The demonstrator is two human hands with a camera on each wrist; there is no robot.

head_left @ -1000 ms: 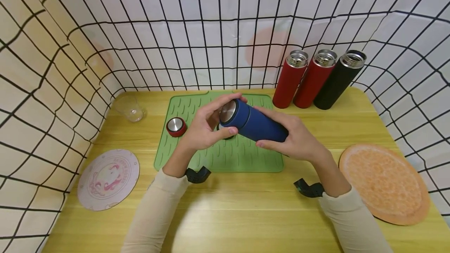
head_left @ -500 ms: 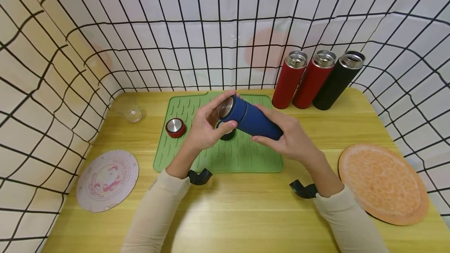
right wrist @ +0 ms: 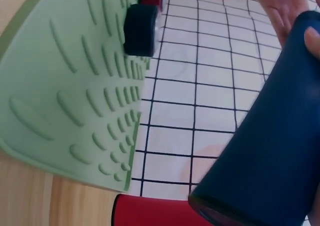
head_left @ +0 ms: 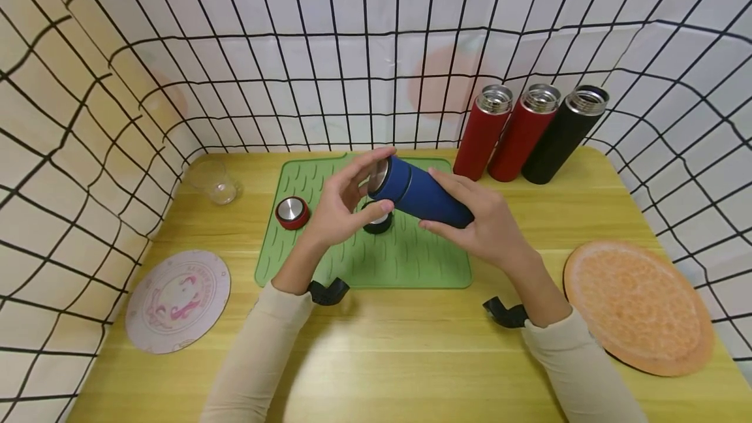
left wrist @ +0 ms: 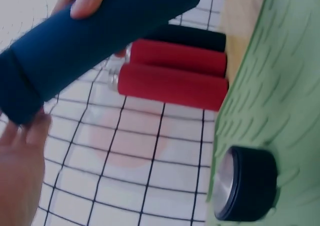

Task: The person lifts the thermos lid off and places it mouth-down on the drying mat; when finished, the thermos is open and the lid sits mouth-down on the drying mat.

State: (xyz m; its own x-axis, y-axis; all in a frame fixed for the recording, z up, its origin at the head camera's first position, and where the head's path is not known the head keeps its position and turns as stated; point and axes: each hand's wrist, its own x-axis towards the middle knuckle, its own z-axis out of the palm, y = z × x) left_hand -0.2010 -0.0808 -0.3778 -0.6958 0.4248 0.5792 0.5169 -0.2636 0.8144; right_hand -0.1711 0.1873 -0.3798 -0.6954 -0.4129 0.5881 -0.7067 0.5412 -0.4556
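Note:
A blue thermos flask [head_left: 431, 196] with a steel-topped blue lid [head_left: 398, 178] is held tilted above the green ribbed mat [head_left: 411, 266], lid end up and to the left. My right hand [head_left: 482, 217] grips the flask's body near its base. At the other end, my left hand [head_left: 341, 211] has its thumb and fingers around the lid. A thin seam shows between lid and body. Below the flask, partly behind the left thumb, a black lid [head_left: 378, 223] with a metal top sits on the mat. Left of that hand lies a red lid [head_left: 292, 213].
Two red flasks [head_left: 483, 132] [head_left: 525, 132] and a black flask [head_left: 566, 136] stand lidless at the back right. A clear cup [head_left: 220, 187] is at the back left. A pink round mat [head_left: 178, 301] lies left, an orange round mat [head_left: 637, 309] right. Black-gridded sheeting [head_left: 329, 70] surrounds the table.
The blue flask and both hands have shifted slightly up and to the left. More of the black lid shows beneath the flask. Both hands keep their hold.

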